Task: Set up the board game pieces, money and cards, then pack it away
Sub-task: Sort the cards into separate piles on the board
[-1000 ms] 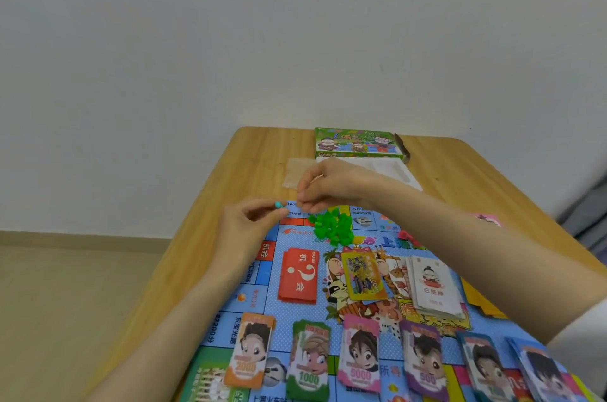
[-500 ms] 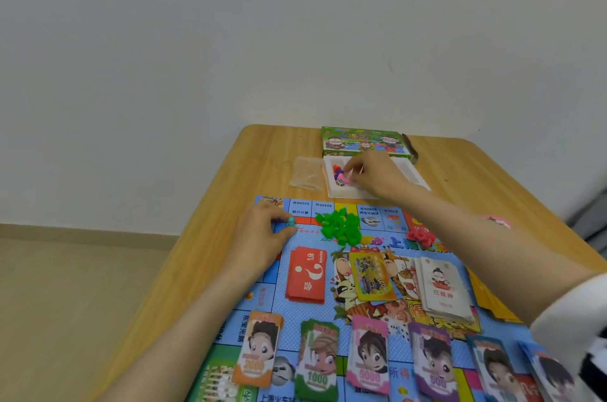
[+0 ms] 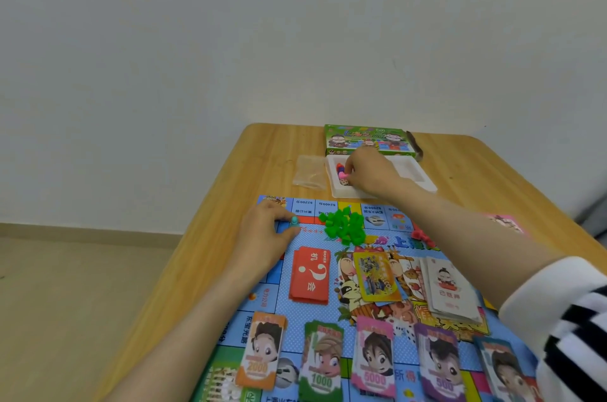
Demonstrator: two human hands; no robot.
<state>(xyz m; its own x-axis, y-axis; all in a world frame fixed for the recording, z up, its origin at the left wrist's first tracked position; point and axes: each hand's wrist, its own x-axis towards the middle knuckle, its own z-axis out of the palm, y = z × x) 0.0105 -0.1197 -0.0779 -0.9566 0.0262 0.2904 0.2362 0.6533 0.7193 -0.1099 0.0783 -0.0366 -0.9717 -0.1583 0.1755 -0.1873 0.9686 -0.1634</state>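
Observation:
The blue game board covers the near part of the wooden table. My left hand rests on its far left corner and pinches a small teal pawn standing there. My right hand reaches into the white plastic tray behind the board and pinches a pink pawn among a few coloured pieces. A heap of green houses and some red pieces lie on the board. Red question-mark cards, a yellow card stack and white cards sit mid-board. Money stacks line the near edge.
The green game box stands at the table's far edge behind the tray. A clear plastic bag lies left of the tray. A pink card lies on the table at right. A white wall rises behind; bare floor lies to the left.
My right hand left the board's far edge and went back into the white tray, where it now pinches a pink pawn. My left hand lowered the teal pawn onto the board's corner.

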